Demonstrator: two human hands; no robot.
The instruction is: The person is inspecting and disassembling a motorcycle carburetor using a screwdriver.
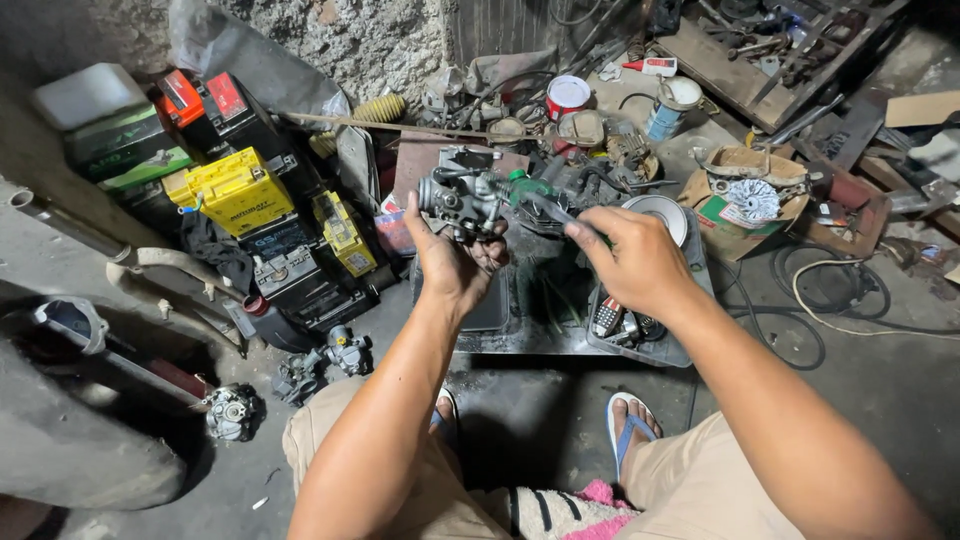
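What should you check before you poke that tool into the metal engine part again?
1. Left hand has a firm hold on the carburetor: ok, its fingers wrap the underside.
2. Right hand grips the green-handled tool: ok.
3. Tool tip seated in the right spot: cannot tell, the tip is hidden against the part.
4. Tray sits below the work to catch dropped bits: ok.
5. Feet safe from falling parts: not ok, the person wears an open blue sandal.
6. Floor tidy nearby: not ok, a cable and spare parts lie close.
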